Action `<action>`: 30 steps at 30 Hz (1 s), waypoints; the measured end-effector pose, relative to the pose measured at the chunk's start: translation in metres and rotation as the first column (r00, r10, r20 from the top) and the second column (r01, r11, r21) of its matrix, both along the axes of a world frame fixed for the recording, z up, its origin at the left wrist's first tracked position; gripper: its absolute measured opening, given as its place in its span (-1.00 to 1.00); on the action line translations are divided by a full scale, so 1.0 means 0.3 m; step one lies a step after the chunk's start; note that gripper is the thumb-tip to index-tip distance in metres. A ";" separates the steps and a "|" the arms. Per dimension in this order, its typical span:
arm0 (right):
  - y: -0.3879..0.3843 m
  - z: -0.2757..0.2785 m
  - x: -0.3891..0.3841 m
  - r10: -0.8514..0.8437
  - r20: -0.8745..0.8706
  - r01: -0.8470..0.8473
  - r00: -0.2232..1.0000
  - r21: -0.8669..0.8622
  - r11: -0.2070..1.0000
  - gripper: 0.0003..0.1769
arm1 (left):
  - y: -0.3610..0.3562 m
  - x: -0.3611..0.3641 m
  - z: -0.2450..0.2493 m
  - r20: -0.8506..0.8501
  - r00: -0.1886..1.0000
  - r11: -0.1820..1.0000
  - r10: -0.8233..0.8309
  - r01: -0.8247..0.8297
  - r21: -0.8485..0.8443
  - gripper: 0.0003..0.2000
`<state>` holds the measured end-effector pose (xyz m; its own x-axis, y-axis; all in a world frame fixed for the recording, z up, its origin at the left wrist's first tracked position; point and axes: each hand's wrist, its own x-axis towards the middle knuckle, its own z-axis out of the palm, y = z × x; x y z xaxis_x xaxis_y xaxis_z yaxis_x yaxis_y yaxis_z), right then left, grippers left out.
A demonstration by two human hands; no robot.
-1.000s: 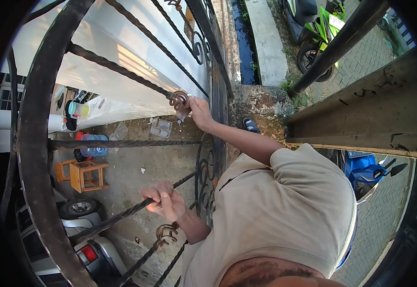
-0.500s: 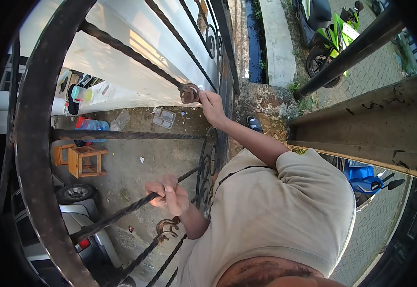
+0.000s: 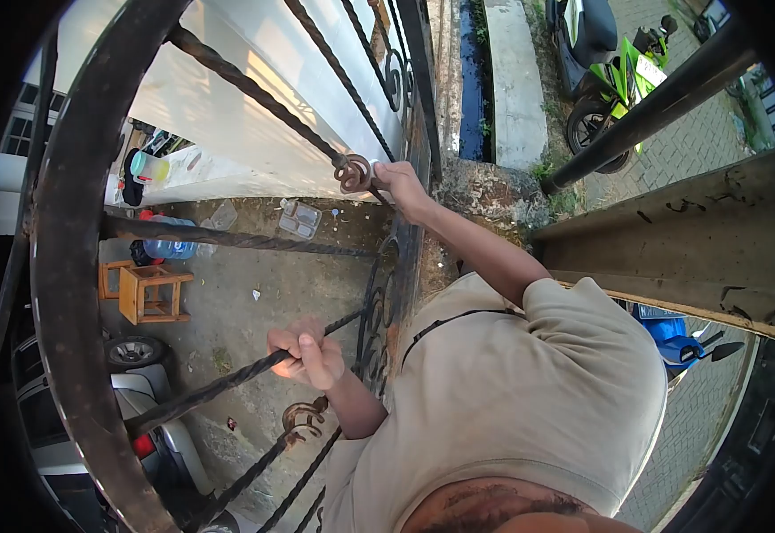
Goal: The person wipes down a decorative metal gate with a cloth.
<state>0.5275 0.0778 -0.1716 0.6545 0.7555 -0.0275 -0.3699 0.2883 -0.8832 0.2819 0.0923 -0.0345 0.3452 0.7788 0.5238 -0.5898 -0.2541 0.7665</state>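
My left hand (image 3: 309,357) is closed around a twisted iron bar (image 3: 219,391) of a dark metal gate, thumb lying along the top. Farther up, my right hand (image 3: 403,188) pinches another twisted bar (image 3: 254,93) just beside its rusty ring-shaped scroll (image 3: 352,173). Its fingertips are partly hidden behind the bar. A second rusty scroll (image 3: 303,419) sits on the bar below my left hand. Between the hands runs one more twisted bar (image 3: 236,238), untouched. The thick curved frame (image 3: 72,266) of the gate rises at the left.
Beyond the bars are a wooden stool (image 3: 154,293), a water jug (image 3: 171,238), a plastic tray (image 3: 300,218) and a parked car (image 3: 152,417). A drain channel (image 3: 474,84) runs at the top. A green motorbike (image 3: 623,84), a metal beam (image 3: 672,218) and a blue motorbike (image 3: 672,342) stand at right.
My right hand has slid a little along its bar, away from the scroll. My left hand keeps its grip on its bar. The view has shifted slightly.
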 end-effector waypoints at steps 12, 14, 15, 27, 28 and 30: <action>0.002 -0.051 0.006 -0.017 0.038 0.015 0.999 0.054 0.998 -0.57 | 0.008 0.002 -0.011 -0.002 0.999 0.996 0.041 -0.041 0.074 -0.73; 0.007 -0.251 0.022 0.048 0.181 -0.017 0.982 -0.171 0.985 -0.57 | 0.011 0.014 -0.018 -0.001 0.994 0.987 0.105 -0.104 0.122 -0.75; -0.002 -0.254 0.028 0.142 0.308 -0.013 0.941 -0.385 0.923 -0.57 | 0.012 0.016 -0.025 0.008 0.986 0.971 0.169 -0.167 0.172 -0.78; -0.125 -0.400 0.110 0.337 0.459 -0.075 0.822 -0.499 0.863 -0.60 | -0.073 0.424 0.052 0.638 0.677 -0.088 0.367 -0.658 0.748 -0.28; -0.132 -0.386 0.166 0.370 0.477 -0.109 0.797 -0.489 0.865 -0.60 | -0.062 0.477 0.030 0.315 0.743 0.095 0.590 -0.452 0.887 -0.31; -0.166 -0.356 0.254 0.319 0.397 -0.116 0.861 -0.458 0.882 -0.63 | -0.020 0.577 -0.046 -0.163 0.679 0.508 0.715 -0.346 0.789 -0.38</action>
<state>0.6036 0.0280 -0.2785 0.4895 0.8653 -0.1080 0.0859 -0.1711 -0.9815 0.4550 0.0862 -0.0483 0.3042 0.3917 0.8683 0.1831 -0.9186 0.3502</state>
